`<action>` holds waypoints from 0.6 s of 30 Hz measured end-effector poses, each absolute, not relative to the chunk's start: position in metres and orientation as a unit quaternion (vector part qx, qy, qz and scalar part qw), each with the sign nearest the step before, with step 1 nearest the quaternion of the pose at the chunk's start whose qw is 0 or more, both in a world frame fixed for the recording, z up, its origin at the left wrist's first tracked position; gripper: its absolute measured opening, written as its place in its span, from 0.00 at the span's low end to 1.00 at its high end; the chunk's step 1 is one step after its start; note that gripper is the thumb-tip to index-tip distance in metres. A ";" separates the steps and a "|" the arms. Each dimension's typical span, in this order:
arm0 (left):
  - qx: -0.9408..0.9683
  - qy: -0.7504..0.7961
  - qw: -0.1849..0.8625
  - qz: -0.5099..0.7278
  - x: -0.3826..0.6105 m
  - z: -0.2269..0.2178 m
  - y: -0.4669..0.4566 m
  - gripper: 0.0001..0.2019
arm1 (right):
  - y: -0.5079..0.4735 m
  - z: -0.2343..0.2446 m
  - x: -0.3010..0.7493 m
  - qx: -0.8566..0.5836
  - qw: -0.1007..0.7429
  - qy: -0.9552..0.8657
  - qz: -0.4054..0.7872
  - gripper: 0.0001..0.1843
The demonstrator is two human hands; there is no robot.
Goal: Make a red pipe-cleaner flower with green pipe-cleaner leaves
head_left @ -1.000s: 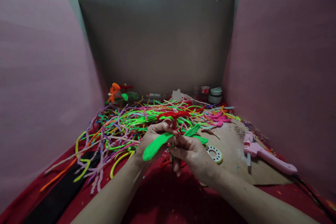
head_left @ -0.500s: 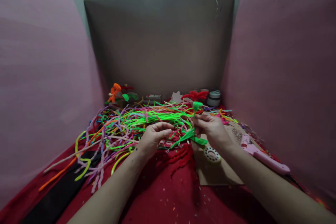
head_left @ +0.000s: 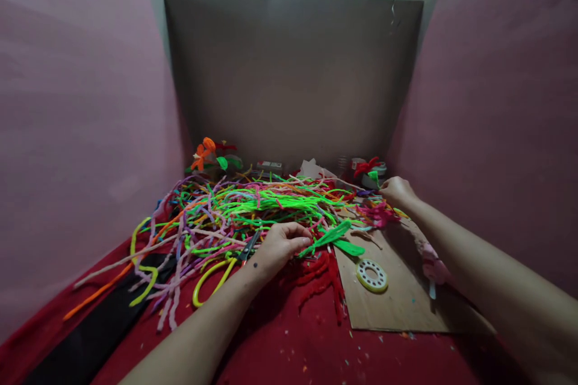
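Observation:
My right hand is closed on the thin stem of a red pipe-cleaner flower with a green base, held out at the back right. My left hand has its thumb and fingers drawn together, low over the near edge of the pipe-cleaner pile. Its fingertips are right by the narrow end of some green pipe-cleaner leaves; whether they grip anything I cannot make out. Partly behind my left wrist lie yellow-handled scissors. Bent red pipe cleaners lie just in front of the leaves.
A tangled pile of coloured pipe cleaners covers the middle. On the cardboard are a round holed yellow-white disc and pink pieces. A pink glue gun is partly behind my right forearm. An orange flower stands at back left.
My right hand has carried the red flower away to the back right, beyond the cardboard. My left hand has moved slightly nearer the green leaves. The view has shifted a little.

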State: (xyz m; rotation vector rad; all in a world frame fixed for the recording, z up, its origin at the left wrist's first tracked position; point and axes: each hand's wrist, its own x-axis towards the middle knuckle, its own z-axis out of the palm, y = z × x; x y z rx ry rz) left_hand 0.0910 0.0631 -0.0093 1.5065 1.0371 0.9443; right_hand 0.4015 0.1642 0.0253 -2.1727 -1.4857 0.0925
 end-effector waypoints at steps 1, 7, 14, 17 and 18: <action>0.631 0.435 0.511 0.389 0.091 -0.010 0.063 0.08 | 0.168 0.023 0.404 -0.806 0.239 -0.541 0.025 0.09; 0.652 0.466 0.472 0.367 0.092 -0.011 0.065 0.07 | 0.185 0.008 0.416 -0.831 0.190 -0.523 0.005 0.14; 0.688 0.471 0.407 0.372 0.093 -0.012 0.064 0.06 | 0.199 -0.002 0.423 -0.816 0.165 -0.553 0.027 0.15; 0.695 0.470 0.401 0.367 0.093 -0.013 0.063 0.05 | 0.203 -0.003 0.423 -0.805 0.159 -0.570 0.035 0.13; 0.697 0.470 0.401 0.364 0.093 -0.014 0.063 0.05 | 0.204 -0.003 0.422 -0.803 0.158 -0.573 0.034 0.13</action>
